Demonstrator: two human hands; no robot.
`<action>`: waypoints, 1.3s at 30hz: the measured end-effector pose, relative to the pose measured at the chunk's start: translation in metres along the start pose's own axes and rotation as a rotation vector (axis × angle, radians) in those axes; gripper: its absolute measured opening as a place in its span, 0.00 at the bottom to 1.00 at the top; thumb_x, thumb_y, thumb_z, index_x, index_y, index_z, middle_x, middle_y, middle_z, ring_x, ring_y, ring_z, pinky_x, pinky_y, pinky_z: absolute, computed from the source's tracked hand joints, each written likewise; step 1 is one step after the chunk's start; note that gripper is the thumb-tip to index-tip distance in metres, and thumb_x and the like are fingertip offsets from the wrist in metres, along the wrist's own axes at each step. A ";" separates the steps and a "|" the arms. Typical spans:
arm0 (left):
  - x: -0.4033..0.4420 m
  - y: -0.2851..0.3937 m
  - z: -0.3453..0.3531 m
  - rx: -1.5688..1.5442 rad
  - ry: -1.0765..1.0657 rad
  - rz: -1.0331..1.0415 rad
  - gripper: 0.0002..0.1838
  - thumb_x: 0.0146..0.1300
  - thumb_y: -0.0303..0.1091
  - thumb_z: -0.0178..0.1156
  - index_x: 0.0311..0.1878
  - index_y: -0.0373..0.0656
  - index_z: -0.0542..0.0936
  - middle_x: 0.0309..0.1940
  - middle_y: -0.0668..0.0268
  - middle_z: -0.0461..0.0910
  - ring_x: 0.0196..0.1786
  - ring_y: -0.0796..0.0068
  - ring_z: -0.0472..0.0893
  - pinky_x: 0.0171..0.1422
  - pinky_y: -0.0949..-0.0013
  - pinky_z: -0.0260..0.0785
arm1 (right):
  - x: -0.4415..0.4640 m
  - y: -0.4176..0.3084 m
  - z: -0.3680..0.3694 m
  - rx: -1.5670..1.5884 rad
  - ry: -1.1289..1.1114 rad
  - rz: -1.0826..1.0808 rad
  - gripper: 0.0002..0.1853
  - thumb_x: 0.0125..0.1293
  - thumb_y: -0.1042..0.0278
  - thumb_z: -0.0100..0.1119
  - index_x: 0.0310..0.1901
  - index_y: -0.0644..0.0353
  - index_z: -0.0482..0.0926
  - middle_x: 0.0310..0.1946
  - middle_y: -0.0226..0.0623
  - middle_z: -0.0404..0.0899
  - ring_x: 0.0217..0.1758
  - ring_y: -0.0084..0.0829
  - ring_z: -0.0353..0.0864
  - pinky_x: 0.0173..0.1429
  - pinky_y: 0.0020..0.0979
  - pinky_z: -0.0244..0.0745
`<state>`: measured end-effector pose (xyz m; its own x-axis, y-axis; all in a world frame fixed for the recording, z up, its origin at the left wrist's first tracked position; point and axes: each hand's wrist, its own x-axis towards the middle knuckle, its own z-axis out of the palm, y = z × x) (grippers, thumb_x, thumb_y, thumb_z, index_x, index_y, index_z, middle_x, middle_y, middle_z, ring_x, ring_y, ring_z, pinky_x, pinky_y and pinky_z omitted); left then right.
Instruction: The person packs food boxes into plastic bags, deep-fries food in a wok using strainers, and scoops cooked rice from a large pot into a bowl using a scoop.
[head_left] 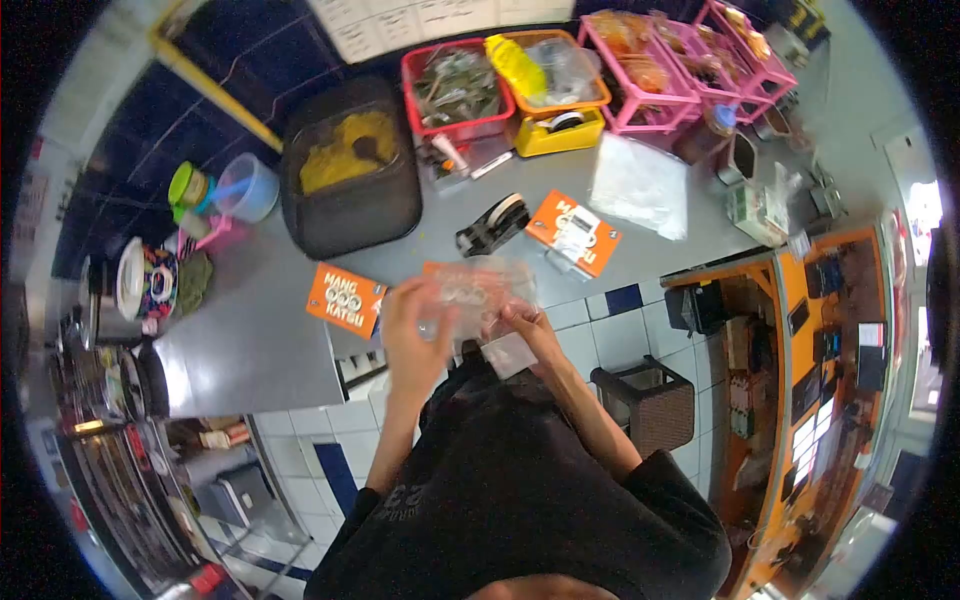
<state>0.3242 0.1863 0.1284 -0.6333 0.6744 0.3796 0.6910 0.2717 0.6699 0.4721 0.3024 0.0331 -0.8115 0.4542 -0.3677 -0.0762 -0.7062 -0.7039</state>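
Note:
My right hand point(532, 330) pinches a clear plastic bag point(512, 354) in front of my body, at the counter's near edge. Smeared by motion, my left hand point(412, 325) is at the bag's left side, and its grip cannot be made out. Behind or inside the see-through plastic shows a blurred orange printed card point(455, 285); which of the two is unclear. To the left lies an orange "Mang Katsu" card point(343, 300). On the right, a stack of similar orange cards point(570, 232) has a small clear item on top. A black tape dispenser point(493, 225) sits between them.
Along the back stand a black tub of yellow crumbs point(352, 225), a red basket point(458, 127), an orange basket point(590, 95) and pink racks point(655, 105). Plastic sheets point(640, 187) lie on the right. A brown woven bin point(648, 405) is on the floor.

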 end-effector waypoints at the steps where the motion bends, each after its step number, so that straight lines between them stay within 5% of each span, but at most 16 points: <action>1: -0.010 0.000 0.000 -0.135 -0.084 -0.012 0.15 0.58 0.35 0.68 0.45 0.38 0.79 0.45 0.58 0.79 0.46 0.61 0.80 0.52 0.63 0.72 | 0.002 0.011 0.008 -0.029 0.029 -0.006 0.13 0.71 0.60 0.57 0.40 0.63 0.81 0.34 0.33 0.83 0.36 0.25 0.82 0.42 0.25 0.76; 4: -0.036 -0.003 0.006 -0.351 -0.306 -0.246 0.13 0.58 0.32 0.68 0.43 0.38 0.80 0.39 0.59 0.80 0.41 0.63 0.82 0.47 0.65 0.73 | 0.001 0.048 0.024 0.065 0.031 -0.051 0.14 0.73 0.62 0.54 0.39 0.65 0.81 0.35 0.31 0.83 0.35 0.19 0.78 0.39 0.25 0.73; 9: -0.062 -0.043 0.007 -0.324 -0.197 -0.171 0.05 0.59 0.26 0.65 0.37 0.36 0.81 0.32 0.59 0.80 0.34 0.63 0.82 0.40 0.66 0.74 | -0.015 0.058 0.059 -0.036 0.209 -0.162 0.12 0.72 0.63 0.57 0.40 0.65 0.81 0.34 0.30 0.82 0.33 0.19 0.79 0.37 0.23 0.73; 11: -0.070 -0.051 0.006 -0.325 -0.175 -0.147 0.06 0.59 0.28 0.65 0.36 0.36 0.82 0.29 0.60 0.81 0.31 0.67 0.82 0.39 0.67 0.74 | -0.016 0.069 0.045 0.000 0.213 0.007 0.11 0.72 0.66 0.56 0.44 0.66 0.81 0.43 0.37 0.83 0.43 0.23 0.81 0.45 0.27 0.77; 14: -0.072 -0.046 -0.002 -0.500 -0.308 -0.406 0.04 0.56 0.26 0.65 0.34 0.36 0.81 0.29 0.60 0.80 0.32 0.68 0.83 0.38 0.67 0.74 | -0.023 0.064 0.063 0.074 0.256 0.002 0.11 0.71 0.63 0.58 0.41 0.63 0.81 0.37 0.33 0.83 0.38 0.20 0.81 0.42 0.26 0.77; 18: -0.073 -0.056 -0.008 -0.617 -0.335 -0.326 0.05 0.57 0.26 0.65 0.30 0.36 0.79 0.27 0.62 0.79 0.31 0.73 0.81 0.37 0.69 0.72 | -0.029 0.058 0.092 0.182 0.373 0.001 0.10 0.69 0.65 0.61 0.33 0.61 0.80 0.27 0.29 0.80 0.30 0.17 0.77 0.31 0.23 0.69; 22: -0.058 -0.077 -0.045 -0.529 0.089 -0.158 0.07 0.63 0.28 0.62 0.33 0.36 0.76 0.29 0.64 0.76 0.32 0.78 0.76 0.39 0.73 0.69 | -0.037 0.076 0.022 -0.249 0.473 -0.291 0.14 0.63 0.76 0.59 0.20 0.56 0.70 0.20 0.26 0.72 0.25 0.16 0.69 0.29 0.20 0.63; 25: -0.069 -0.070 -0.043 -0.735 0.163 -0.297 0.08 0.66 0.30 0.61 0.41 0.37 0.74 0.33 0.66 0.75 0.35 0.80 0.74 0.43 0.74 0.68 | -0.023 0.079 0.027 -0.074 0.571 -0.353 0.07 0.63 0.81 0.55 0.32 0.58 0.69 0.32 0.30 0.76 0.30 0.17 0.71 0.32 0.22 0.68; 26: -0.071 -0.067 -0.038 -0.875 0.100 -0.373 0.09 0.66 0.30 0.61 0.45 0.37 0.73 0.35 0.67 0.74 0.37 0.81 0.74 0.45 0.74 0.68 | -0.016 0.076 0.034 0.010 0.526 -0.318 0.10 0.63 0.82 0.55 0.44 0.59 0.70 0.43 0.33 0.76 0.38 0.22 0.75 0.41 0.26 0.75; 29: -0.078 -0.058 -0.024 -0.912 -0.103 -0.340 0.13 0.66 0.32 0.61 0.50 0.39 0.71 0.39 0.68 0.75 0.40 0.80 0.74 0.48 0.73 0.68 | -0.015 0.040 0.106 0.046 0.259 -0.162 0.17 0.61 0.83 0.56 0.52 0.61 0.71 0.48 0.34 0.75 0.45 0.26 0.77 0.48 0.30 0.76; 31: -0.079 -0.049 -0.023 -0.931 -0.151 -0.391 0.12 0.65 0.32 0.62 0.47 0.40 0.73 0.36 0.67 0.76 0.38 0.79 0.74 0.47 0.72 0.69 | -0.015 0.042 0.108 -0.268 0.231 -0.067 0.21 0.60 0.82 0.60 0.55 0.61 0.72 0.46 0.33 0.77 0.45 0.28 0.78 0.48 0.33 0.76; 33: -0.081 -0.059 -0.024 -0.955 -0.197 -0.446 0.10 0.63 0.32 0.63 0.44 0.40 0.75 0.34 0.65 0.77 0.35 0.78 0.75 0.45 0.71 0.70 | -0.005 0.055 0.091 -0.358 0.119 -0.108 0.13 0.56 0.85 0.59 0.43 0.63 0.76 0.37 0.34 0.81 0.39 0.26 0.80 0.47 0.29 0.75; 35: -0.092 -0.086 -0.021 -0.377 -0.320 0.001 0.07 0.59 0.30 0.65 0.37 0.38 0.77 0.26 0.62 0.77 0.27 0.71 0.75 0.37 0.68 0.70 | -0.013 0.057 0.076 -0.524 0.059 -0.297 0.09 0.54 0.86 0.59 0.34 0.62 0.72 0.34 0.35 0.81 0.37 0.21 0.78 0.41 0.24 0.74; 36: -0.074 -0.057 -0.041 -0.406 -0.235 -0.109 0.08 0.55 0.23 0.64 0.25 0.39 0.74 0.17 0.61 0.69 0.18 0.65 0.69 0.26 0.66 0.64 | -0.017 0.053 0.071 -0.711 0.231 -0.482 0.09 0.54 0.86 0.60 0.31 0.62 0.71 0.32 0.33 0.80 0.35 0.19 0.76 0.37 0.23 0.71; 37: -0.068 -0.046 -0.056 -0.407 -0.232 -0.117 0.08 0.55 0.23 0.64 0.25 0.39 0.74 0.17 0.61 0.69 0.18 0.65 0.69 0.26 0.66 0.64 | -0.020 0.048 0.065 -0.892 0.405 -0.670 0.10 0.53 0.86 0.61 0.29 0.61 0.69 0.29 0.32 0.78 0.33 0.17 0.74 0.32 0.21 0.69; 39: -0.059 -0.039 -0.076 -0.231 0.209 0.046 0.19 0.59 0.21 0.60 0.18 0.40 0.62 0.13 0.63 0.59 0.15 0.69 0.59 0.22 0.66 0.51 | -0.018 0.058 0.002 -0.667 0.741 -0.436 0.08 0.54 0.86 0.59 0.30 0.62 0.71 0.26 0.29 0.76 0.30 0.16 0.72 0.29 0.21 0.66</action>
<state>0.3080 0.0836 0.1279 -0.6778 0.5198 0.5200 0.6381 0.0646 0.7672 0.4812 0.2518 -0.0002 -0.2229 0.9669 -0.1244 0.2382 -0.0697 -0.9687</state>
